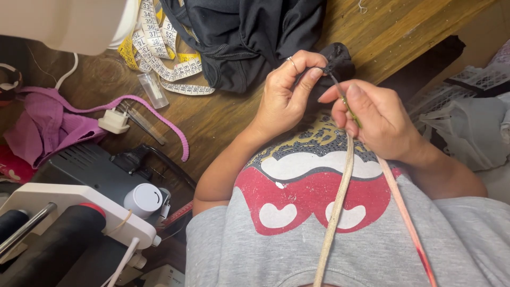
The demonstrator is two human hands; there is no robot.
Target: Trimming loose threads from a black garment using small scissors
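Pinching a small wad of black fabric [339, 59] between thumb and forefinger, the left hand [284, 95] is closed tight on the cloth, a ring on one finger; the wad sits just above the person's chest, near the worktop [228, 117] edge.

Head view, items:
- Right hand [380, 119]: fingers curled shut round a thin pointed tool [340, 90], seemingly a needle or seam ripper, its tip touching the black wad.
- Two cords, one beige [340, 196], one pink-red [404, 212], hanging down from the right hand across a grey printed shirt [313, 196].
- Black garment [249, 37], heaped on the worktop beyond the hands.
- Yellow and white tape measure [159, 48], coiled loosely left of the garment.
- Clear small tube [154, 89], lying beside the tape.
- Pink cloth with trailing strap [53, 122], far left.
- White plug adapter [114, 121], beside the strap.
- Sewing machine parts and a black thread cone [58, 239], lower left.

Risks, as judged:
- The tool tip points toward the left fingertips; a slip through the cloth could prick them.
- The wad is small and bunched; too firm a push could catch layers not meant to be caught.
- The dangling cords lie close to the working hand and could snag or tug the tool off line.
- The tube could roll off the worktop if nudged.
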